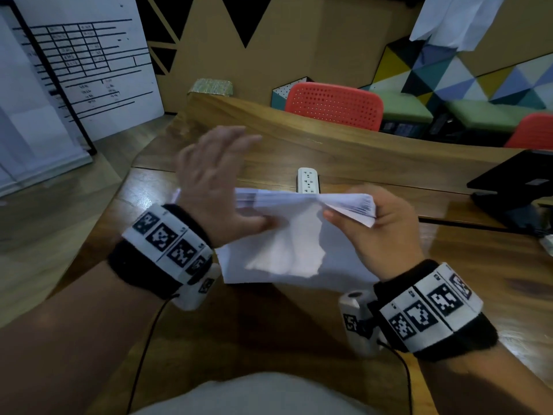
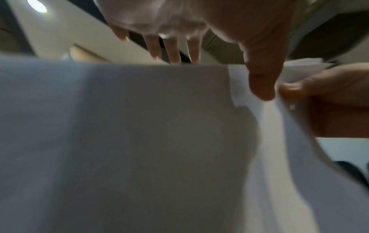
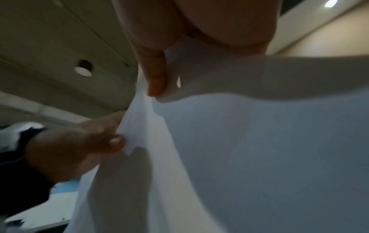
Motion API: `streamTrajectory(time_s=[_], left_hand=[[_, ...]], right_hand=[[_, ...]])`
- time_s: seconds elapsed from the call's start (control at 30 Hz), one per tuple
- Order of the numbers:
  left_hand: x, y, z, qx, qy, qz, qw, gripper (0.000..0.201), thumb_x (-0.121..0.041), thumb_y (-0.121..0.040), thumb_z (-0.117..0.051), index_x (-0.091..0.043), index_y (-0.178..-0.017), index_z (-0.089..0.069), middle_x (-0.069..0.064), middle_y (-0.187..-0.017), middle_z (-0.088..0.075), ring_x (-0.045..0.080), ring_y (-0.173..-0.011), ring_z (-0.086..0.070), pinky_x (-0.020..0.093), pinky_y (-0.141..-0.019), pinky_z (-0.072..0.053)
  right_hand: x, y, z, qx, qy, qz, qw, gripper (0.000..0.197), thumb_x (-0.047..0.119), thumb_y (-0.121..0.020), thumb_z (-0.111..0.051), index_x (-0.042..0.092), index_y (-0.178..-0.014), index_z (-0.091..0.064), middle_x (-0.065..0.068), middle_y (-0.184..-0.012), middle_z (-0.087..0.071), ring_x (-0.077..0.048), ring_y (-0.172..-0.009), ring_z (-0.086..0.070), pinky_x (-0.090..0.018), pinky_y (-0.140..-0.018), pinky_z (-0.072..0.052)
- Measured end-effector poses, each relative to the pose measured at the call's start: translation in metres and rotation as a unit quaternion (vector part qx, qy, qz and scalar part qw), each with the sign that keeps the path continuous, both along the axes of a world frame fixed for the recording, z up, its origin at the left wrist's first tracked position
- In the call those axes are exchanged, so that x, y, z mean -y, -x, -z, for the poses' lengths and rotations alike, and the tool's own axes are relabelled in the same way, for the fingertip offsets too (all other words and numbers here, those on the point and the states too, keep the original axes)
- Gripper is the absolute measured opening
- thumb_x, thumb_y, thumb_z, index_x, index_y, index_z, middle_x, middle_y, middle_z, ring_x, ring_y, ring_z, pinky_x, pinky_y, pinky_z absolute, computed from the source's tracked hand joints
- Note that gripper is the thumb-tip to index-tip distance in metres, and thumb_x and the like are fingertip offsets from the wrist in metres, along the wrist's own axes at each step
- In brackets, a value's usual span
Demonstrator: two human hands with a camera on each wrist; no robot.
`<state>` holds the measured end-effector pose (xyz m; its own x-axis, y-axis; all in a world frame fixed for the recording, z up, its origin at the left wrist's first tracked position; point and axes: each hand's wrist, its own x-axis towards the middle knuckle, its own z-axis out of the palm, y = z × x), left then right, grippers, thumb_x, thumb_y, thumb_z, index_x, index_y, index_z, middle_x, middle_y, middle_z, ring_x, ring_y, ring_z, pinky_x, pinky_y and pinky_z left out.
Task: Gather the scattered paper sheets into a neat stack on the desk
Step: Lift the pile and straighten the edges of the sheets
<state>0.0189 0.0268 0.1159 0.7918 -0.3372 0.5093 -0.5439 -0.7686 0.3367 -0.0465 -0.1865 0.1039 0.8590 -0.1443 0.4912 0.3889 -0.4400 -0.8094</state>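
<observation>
The right hand [image 1: 380, 232] is pinching the bundle of white paper sheets [image 1: 293, 235] at its corner; the left hand [image 1: 218, 181], fingers spread, is patting the opposite edge; it should be tapping gently, squaring edges against the brown wooden desk [image 1: 359, 151].

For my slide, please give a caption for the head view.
Right hand grips a paper bundle above the desk; open left hand squares it.

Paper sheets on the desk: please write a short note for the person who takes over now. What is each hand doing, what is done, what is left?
Right hand: grips the bundle of paper sheets at its right end, lifted on edge above the desk.
Left hand: open, fingers straight, at the left side of the bundle, thumb touching the paper.
Done: the sheets appear gathered into one bundle.
Left: edges are uneven; square them, then lay the stack flat on the desk.
Nearby: power strip, laptop.
</observation>
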Motion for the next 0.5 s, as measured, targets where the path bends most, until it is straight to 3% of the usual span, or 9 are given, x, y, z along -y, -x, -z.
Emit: streamTrajectory(time_s=[0.07,0.13,0.2,0.27,0.33,0.4,0.5], left_hand=[[0.014,0.001,-0.013,-0.013,-0.075,0.082,0.994,0.066,-0.06,-0.068,-0.061,-0.027,-0.123,-0.053,-0.001,-0.12,-0.059,0.022,-0.116,-0.053,0.032,-0.094,-0.034],[0.021,0.001,-0.019,-0.071,-0.038,0.167,0.983,0.025,-0.043,-0.076,-0.064,-0.026,-0.094,-0.068,0.0,-0.084,-0.07,0.022,-0.081,-0.064,0.027,-0.069,-0.044],[0.018,0.0,-0.014,-0.097,0.023,0.187,0.977,0.017,-0.041,-0.074,-0.064,-0.027,-0.084,-0.064,-0.004,-0.061,-0.065,0.014,-0.06,-0.058,0.024,-0.057,-0.044],[0.011,0.0,-0.011,-0.115,0.1,0.163,0.975,0.021,-0.043,-0.07,-0.068,-0.025,-0.078,-0.063,-0.012,-0.05,-0.06,0.008,-0.056,-0.056,0.017,-0.051,-0.042],[0.002,-0.002,-0.01,-0.152,0.207,0.117,0.959,0.016,-0.029,-0.071,-0.075,-0.021,-0.062,-0.066,-0.022,-0.045,-0.061,-0.003,-0.05,-0.057,0.008,-0.046,-0.041],[-0.005,-0.004,-0.011,-0.18,0.278,0.079,0.94,0.016,-0.016,-0.073,-0.075,-0.016,-0.061,-0.064,-0.026,-0.043,-0.06,-0.008,-0.044,-0.055,0.005,-0.043,-0.041],[-0.012,-0.008,-0.006,-0.208,0.365,0.058,0.906,0.017,-0.02,-0.069,-0.079,-0.022,-0.061,-0.065,-0.02,-0.047,-0.065,-0.002,-0.045,-0.059,0.014,-0.048,-0.05]], right_hand=[[-0.015,0.001,-0.018,0.059,0.067,-0.009,0.996,0.012,0.025,-0.071,-0.076,0.016,-0.07,-0.067,0.007,-0.063,-0.065,-0.01,-0.062,-0.059,-0.015,-0.054,-0.043],[-0.019,-0.001,-0.029,0.066,0.107,0.009,0.992,0.022,0.029,-0.069,-0.075,0.008,-0.07,-0.068,-0.003,-0.064,-0.065,-0.015,-0.064,-0.058,-0.02,-0.056,-0.045],[-0.014,-0.004,-0.037,-0.004,0.123,0.014,0.992,0.018,0.029,-0.068,-0.076,0.013,-0.072,-0.069,-0.003,-0.069,-0.068,-0.015,-0.065,-0.06,-0.03,-0.063,-0.051],[0.004,-0.008,-0.038,-0.135,0.185,0.026,0.973,0.015,0.033,-0.071,-0.077,0.024,-0.07,-0.066,0.004,-0.073,-0.068,-0.018,-0.074,-0.063,-0.035,-0.072,-0.052],[0.026,-0.01,-0.03,-0.242,0.196,0.07,0.948,0.02,0.036,-0.071,-0.078,0.027,-0.067,-0.061,0.006,-0.071,-0.064,-0.017,-0.074,-0.062,-0.036,-0.074,-0.051],[0.043,-0.01,-0.019,-0.249,0.097,0.102,0.958,0.022,0.031,-0.067,-0.081,0.017,-0.072,-0.065,-0.001,-0.068,-0.066,-0.019,-0.067,-0.062,-0.038,-0.07,-0.051],[0.046,-0.005,-0.012,-0.154,-0.138,0.078,0.975,0.047,0.026,-0.055,-0.085,-0.007,-0.078,-0.06,-0.01,-0.073,-0.063,-0.023,-0.071,-0.059,-0.042,-0.074,-0.051]])
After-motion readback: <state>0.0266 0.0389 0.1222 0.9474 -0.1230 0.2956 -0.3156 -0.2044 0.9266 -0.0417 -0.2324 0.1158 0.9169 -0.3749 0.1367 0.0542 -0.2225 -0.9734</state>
